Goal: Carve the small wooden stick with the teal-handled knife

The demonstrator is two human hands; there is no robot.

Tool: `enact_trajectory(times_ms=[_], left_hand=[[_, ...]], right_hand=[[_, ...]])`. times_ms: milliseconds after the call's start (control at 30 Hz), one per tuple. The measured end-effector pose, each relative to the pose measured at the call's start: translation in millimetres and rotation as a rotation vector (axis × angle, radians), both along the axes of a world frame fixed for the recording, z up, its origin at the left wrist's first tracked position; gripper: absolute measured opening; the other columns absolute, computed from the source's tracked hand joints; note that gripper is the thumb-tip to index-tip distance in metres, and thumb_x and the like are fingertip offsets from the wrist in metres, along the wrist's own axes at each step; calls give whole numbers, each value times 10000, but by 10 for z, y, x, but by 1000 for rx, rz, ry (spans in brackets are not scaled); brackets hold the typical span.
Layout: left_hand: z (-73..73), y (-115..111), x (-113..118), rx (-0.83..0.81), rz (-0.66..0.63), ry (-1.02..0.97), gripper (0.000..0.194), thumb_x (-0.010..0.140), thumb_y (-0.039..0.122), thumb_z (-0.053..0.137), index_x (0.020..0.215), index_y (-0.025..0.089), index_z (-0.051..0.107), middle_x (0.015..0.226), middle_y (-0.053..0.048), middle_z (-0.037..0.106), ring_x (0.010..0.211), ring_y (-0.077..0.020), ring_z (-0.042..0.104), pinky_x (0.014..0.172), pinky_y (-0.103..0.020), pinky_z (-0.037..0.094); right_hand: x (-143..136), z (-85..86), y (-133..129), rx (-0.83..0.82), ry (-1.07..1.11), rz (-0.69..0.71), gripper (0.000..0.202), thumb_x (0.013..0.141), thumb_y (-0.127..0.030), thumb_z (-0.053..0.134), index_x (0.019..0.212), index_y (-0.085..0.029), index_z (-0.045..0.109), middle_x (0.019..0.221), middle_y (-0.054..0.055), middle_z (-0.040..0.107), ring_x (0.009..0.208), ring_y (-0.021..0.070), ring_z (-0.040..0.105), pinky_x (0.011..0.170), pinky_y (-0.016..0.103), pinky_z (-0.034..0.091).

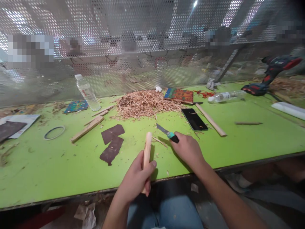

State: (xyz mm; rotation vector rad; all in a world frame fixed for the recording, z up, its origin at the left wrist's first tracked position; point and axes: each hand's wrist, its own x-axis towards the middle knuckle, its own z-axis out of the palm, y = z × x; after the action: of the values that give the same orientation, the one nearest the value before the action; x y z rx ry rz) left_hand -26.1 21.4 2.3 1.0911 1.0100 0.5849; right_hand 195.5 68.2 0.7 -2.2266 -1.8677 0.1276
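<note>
My left hand (139, 173) is closed round a pale wooden stick (148, 144), which points up and away from me over the table's front edge. To its right, my right hand (187, 148) grips a utility knife (170, 135) with a black and teal handle. The blade is out and points up-left, apart from the stick. A thin wood sliver (159, 142) lies on the green table (83, 171) between the stick and the right hand. Two brown sandpaper pieces (111, 144) lie left of the stick.
A heap of wood shavings (143, 105) lies at the back, before a perforated metal screen (143, 70). Around stand or lie a phone (194, 119), a wooden rod (211, 120), a water bottle (87, 93), a lying bottle (226, 96), a cordless drill (269, 76) and a wood strip (87, 128).
</note>
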Motion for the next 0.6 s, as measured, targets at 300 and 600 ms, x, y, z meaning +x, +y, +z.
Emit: enact_trajectory(times_ms=[300, 600], left_hand=[[38, 28, -29, -40, 11, -92, 510, 882, 397, 768, 1181, 228, 392, 805, 79, 556, 573, -105, 661, 491, -192, 510], [114, 20, -24, -66, -124, -121, 563, 987, 449, 607, 1417, 203, 340, 564, 82, 574, 466, -116, 578, 500, -222, 531]], right_hand=[[-63, -24, -284, -16, 5, 183, 136, 931, -267, 611, 805, -221, 634, 745, 54, 739, 661, 217, 645, 572, 295, 220], [-221, -10, -485, -30, 53, 316, 101, 874, -177, 642, 791, -214, 597, 741, 18, 711, 651, 182, 632, 581, 289, 224]])
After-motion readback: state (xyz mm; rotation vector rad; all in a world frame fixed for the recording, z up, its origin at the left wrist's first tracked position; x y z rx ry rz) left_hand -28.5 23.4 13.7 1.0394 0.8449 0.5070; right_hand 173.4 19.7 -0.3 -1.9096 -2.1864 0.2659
